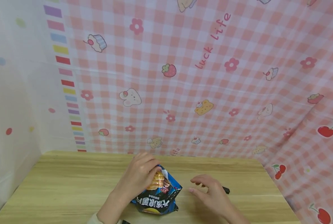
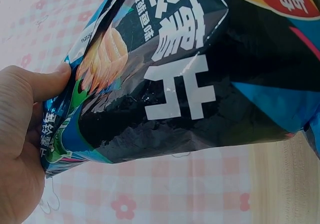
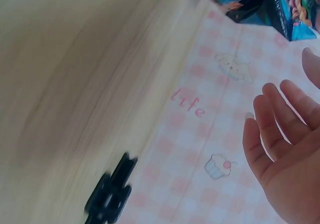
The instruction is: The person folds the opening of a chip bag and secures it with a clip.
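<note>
My left hand (image 1: pixel 142 174) grips a shiny blue and black bag of potato chips (image 1: pixel 160 196) by its upper end. In the left wrist view the thumb (image 2: pixel 47 84) lies on the front of the bag (image 2: pixel 165 99), with the other fingers behind it. Pictures of chips and white lettering cover its front. My right hand (image 1: pixel 211 193) is held apart from the bag, to its right, with nothing in it. The right wrist view shows its fingers (image 3: pixel 272 119) loosely extended, palm visible, and part of the bag (image 3: pixel 250 4) at the upper right.
Both hands work over a light wooden table (image 1: pixel 71 180). A pink checked cloth (image 1: pixel 155 93) hangs behind it and along the right, and a pale dotted cloth (image 1: pixel 12 93) on the left. A small black plastic piece (image 3: pixel 110 194) shows near the right hand.
</note>
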Available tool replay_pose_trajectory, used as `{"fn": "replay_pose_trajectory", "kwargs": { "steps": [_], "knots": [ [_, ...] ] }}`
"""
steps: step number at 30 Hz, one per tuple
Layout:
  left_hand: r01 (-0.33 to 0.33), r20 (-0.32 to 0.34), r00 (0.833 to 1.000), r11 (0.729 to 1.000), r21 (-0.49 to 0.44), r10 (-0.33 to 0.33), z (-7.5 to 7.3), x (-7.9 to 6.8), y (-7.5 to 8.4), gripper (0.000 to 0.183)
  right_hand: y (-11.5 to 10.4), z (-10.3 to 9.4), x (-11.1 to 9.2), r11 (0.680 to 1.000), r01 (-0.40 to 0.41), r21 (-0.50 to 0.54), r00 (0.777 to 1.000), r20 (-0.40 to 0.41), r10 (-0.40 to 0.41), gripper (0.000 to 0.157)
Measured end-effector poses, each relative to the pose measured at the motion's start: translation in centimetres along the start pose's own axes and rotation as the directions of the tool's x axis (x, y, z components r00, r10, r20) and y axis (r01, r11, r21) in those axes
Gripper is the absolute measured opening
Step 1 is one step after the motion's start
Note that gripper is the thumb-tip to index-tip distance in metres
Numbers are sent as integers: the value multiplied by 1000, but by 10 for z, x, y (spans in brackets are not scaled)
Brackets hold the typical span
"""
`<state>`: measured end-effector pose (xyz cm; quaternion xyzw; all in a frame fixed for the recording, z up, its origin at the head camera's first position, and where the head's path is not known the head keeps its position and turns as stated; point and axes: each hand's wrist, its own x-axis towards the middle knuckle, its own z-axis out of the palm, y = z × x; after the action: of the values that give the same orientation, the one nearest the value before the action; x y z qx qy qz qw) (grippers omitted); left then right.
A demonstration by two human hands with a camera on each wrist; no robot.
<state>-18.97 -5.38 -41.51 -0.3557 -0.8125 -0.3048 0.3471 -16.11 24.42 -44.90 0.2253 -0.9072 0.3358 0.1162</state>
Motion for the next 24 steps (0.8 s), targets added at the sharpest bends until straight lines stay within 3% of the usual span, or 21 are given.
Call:
{"fn": "replay_pose_trajectory", "kwargs": {
  "steps": [7, 11, 18, 24],
  "knots": [
    [-8, -7, 1000, 1000, -1, 8, 1, 0, -1, 13, 12, -11, -5, 997, -21, -75, 1000, -25, 19, 27],
    [-11, -9, 1000, 1000, 0, 11, 1, 0, 0, 13, 23, -15, -9, 987, 51, -155, 997, -45, -58, 34],
    [-2, 3, 1000, 1000, 3, 2, 0, 0, 1, 13, 46, -21, -14, 938, 174, -299, 979, -49, -197, 47],
    [13, 14, 1000, 1000, 6, -13, -1, 1, 1, 12, 61, -24, -19, 927, 141, -349, 987, -23, -159, 56]
  ]
}}
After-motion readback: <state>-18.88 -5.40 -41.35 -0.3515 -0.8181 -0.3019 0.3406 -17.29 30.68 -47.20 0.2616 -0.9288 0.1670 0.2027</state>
